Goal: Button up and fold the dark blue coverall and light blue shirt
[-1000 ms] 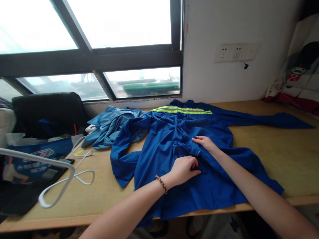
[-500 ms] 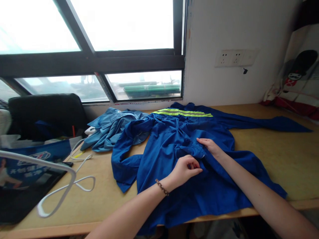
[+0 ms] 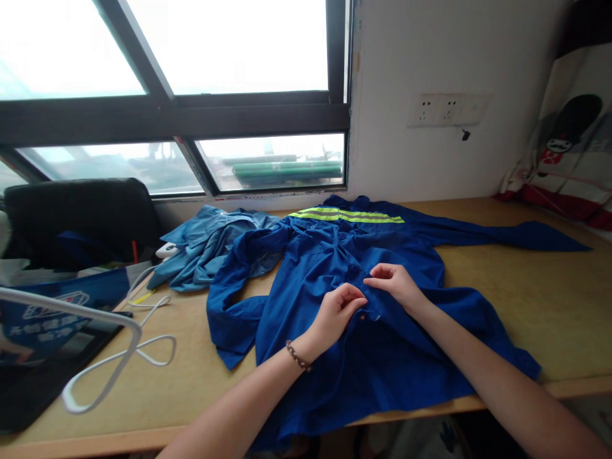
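A dark blue work jacket [image 3: 306,306] with a yellow-green and grey reflective band lies spread on the wooden table, its collar toward the wall. At the middle of its front, my left hand [image 3: 336,315] pinches the edge of the cloth between thumb and fingers. Just to the right, my right hand [image 3: 396,287] is closed in a loose pinch on the same front strip, fingertips close to those of the left. Whether a button is between the fingers is too small to tell. One sleeve is folded at the left; the other stretches out right.
A lighter blue crumpled garment [image 3: 210,245] lies left of the jacket. A white cable [image 3: 157,357] loops over the table [image 3: 191,395] near a blue printed bag [image 3: 62,312] and a black chair [image 3: 81,223]. Behind are a window and a wall socket [image 3: 449,109].
My left hand has moved up and slightly left and now pinches the jacket front. My right hand has curled its fingers and come closer to it. The view has shifted slightly.
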`<state>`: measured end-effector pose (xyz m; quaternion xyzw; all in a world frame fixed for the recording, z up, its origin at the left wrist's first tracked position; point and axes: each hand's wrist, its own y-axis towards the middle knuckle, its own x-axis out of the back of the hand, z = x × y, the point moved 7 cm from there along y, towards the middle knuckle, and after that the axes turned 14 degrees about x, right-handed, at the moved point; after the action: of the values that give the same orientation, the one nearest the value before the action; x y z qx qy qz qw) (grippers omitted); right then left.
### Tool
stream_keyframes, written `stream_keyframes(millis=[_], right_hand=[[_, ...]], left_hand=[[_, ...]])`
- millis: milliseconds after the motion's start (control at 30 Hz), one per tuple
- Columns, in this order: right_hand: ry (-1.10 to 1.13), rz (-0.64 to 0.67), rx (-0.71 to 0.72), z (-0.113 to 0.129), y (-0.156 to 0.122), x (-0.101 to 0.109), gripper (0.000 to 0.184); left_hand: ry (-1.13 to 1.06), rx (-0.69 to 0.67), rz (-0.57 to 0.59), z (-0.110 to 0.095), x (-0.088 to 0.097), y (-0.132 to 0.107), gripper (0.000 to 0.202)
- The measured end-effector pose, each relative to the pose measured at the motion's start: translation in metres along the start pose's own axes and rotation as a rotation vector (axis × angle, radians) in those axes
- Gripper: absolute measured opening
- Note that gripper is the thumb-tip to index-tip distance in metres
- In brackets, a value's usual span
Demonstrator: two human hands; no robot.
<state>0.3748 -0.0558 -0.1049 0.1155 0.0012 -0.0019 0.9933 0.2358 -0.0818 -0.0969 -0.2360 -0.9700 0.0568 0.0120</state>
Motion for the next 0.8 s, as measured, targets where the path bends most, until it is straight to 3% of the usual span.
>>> stream_keyframes(millis=[100,200,333,567,800], right_hand=[[0.190,0.093,-0.183,-0.003,-0.013,-0.018,0.026],[0.349,0.144,-0.251,-0.001,-0.020,-0.027,0.025],[0.466,0.168,-0.265,0.004,-0.020,-0.027,0.021],[0.501,0.082,-0.230,0.006,-0.014,-0.016,0.018],[0.442,0.041,-0.215,0.014,-0.013,-0.016,0.023]], left_hand=[[0.054,0.017,-0.081,0.001,0.007,0.002,0.021],[0.042,0.004,-0.140,-0.004,0.013,0.002,0.020],[0.036,-0.019,-0.156,-0.011,0.015,0.000,0.020],[0.065,-0.082,-0.058,-0.021,0.009,-0.003,0.027],[-0.104,0.004,-0.140,-0.013,0.016,0.000,0.023]])
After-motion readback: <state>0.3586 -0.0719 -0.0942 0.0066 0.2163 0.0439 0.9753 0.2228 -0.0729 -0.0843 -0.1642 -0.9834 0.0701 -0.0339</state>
